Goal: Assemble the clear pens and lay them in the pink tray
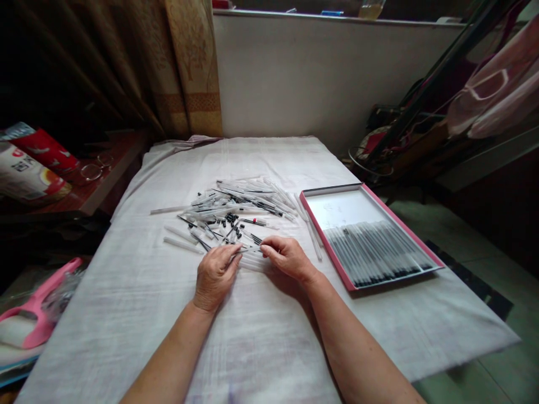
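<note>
A loose heap of clear pen barrels, refills and small black caps (pixel 236 210) lies on the white cloth in front of me. My left hand (pixel 215 275) and my right hand (pixel 287 256) meet at the near edge of the heap. Both pinch the ends of one thin pen part (pixel 249 250) held level between them. To the right stands a pink-rimmed shallow box (pixel 332 196) with a row of finished clear pens (pixel 374 253) laid side by side in its near half.
The cloth-covered table (pixel 261 336) drops off at the right to a tiled floor. A low wooden shelf with packets (pixel 29 168) and glasses is at the left, a pink object (pixel 37 308) lower left. Curtains and a white wall stand behind.
</note>
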A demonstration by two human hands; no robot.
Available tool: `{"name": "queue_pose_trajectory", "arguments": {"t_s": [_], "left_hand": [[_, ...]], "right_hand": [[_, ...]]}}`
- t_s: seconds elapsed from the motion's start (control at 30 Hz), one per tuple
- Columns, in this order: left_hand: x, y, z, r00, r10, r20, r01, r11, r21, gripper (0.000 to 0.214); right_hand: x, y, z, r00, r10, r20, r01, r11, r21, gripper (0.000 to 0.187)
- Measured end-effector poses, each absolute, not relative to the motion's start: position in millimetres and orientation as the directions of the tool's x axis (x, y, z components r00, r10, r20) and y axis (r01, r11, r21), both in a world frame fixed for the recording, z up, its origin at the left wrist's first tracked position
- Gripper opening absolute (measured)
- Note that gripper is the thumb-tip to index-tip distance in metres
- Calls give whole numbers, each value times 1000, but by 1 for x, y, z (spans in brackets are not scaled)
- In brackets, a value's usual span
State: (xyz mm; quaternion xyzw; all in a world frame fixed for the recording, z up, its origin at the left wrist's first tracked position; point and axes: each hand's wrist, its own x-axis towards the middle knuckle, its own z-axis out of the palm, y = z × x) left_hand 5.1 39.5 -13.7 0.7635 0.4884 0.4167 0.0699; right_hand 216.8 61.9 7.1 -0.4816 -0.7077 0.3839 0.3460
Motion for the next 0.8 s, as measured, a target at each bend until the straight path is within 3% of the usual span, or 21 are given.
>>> {"name": "queue_pose_trajectory", "arguments": {"t_s": [0.07, 0.13, 0.23, 0.3, 0.43, 0.6, 0.8], "left_hand": [[4, 40, -14, 21, 809, 587, 692, -435, 575, 37], [3, 42, -15, -148, 842, 520, 613, -334, 716, 51], [5, 42, -17, -263, 923, 282, 322, -192, 927, 55], [8, 42, -16, -248, 960, 127, 133, -96, 987, 50], [15, 40, -9, -217, 976, -26, -104, 3, 995, 46], [15, 41, -1, -172, 973, -151, -396, 72, 916, 43], [9, 42, 4, -142, 975, -169, -487, 80, 870, 41]], "right_hand": [[219, 63, 6, -224, 967, 123, 385, 203, -900, 22], [220, 65, 5, -132, 986, 106, 314, 143, -939, 26], [219, 67, 4, -63, 996, 61, 184, 72, -980, 30], [216, 66, 4, -83, 995, 51, 138, 62, -988, 32], [209, 63, 2, -185, 981, 52, 199, 89, -976, 28], [205, 58, 1, -321, 945, 58, 358, 178, -917, 24], [210, 60, 2, -253, 963, 90, 403, 189, -896, 29]]}}
